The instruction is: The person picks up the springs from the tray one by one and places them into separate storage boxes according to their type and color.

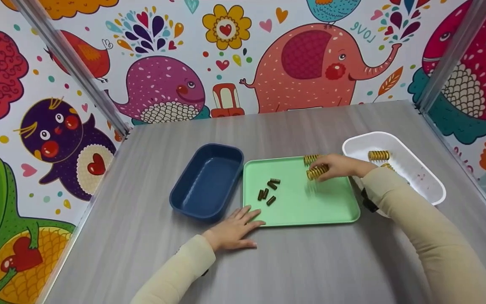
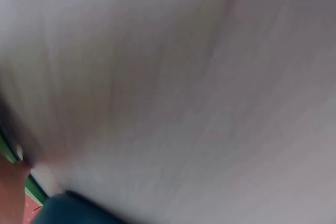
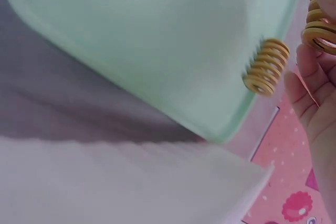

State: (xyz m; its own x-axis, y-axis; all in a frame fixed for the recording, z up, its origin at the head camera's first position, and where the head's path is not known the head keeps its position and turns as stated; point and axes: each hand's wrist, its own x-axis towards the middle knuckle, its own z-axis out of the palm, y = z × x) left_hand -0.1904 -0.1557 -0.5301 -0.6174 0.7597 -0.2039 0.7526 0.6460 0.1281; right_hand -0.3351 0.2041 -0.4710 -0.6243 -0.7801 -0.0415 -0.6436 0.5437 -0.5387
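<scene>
My right hand (image 1: pixel 336 166) pinches a yellow coil spring (image 1: pixel 317 172) over the right part of the green tray (image 1: pixel 298 207); the right wrist view shows the same spring (image 3: pixel 319 27) between thumb and fingers. A second yellow spring (image 1: pixel 310 159) lies at the tray's far edge, just behind the held one. With fingers spread, my left hand (image 1: pixel 233 230) rests at the tray's near left corner, fingertips on its rim. Several small dark brown springs or cylinders (image 1: pixel 271 185) lie on the tray's left half. In the left wrist view only a bit of the left hand (image 2: pixel 11 192) shows.
Left of the tray stands a dark blue bin (image 1: pixel 207 181). On the right is a white bin (image 1: pixel 426 185) holding yellow springs (image 1: pixel 379 156), partly covered by the right forearm. Printed wall panels (image 1: pixel 226 63) border the grey table (image 1: pixel 141 169) at the back and sides.
</scene>
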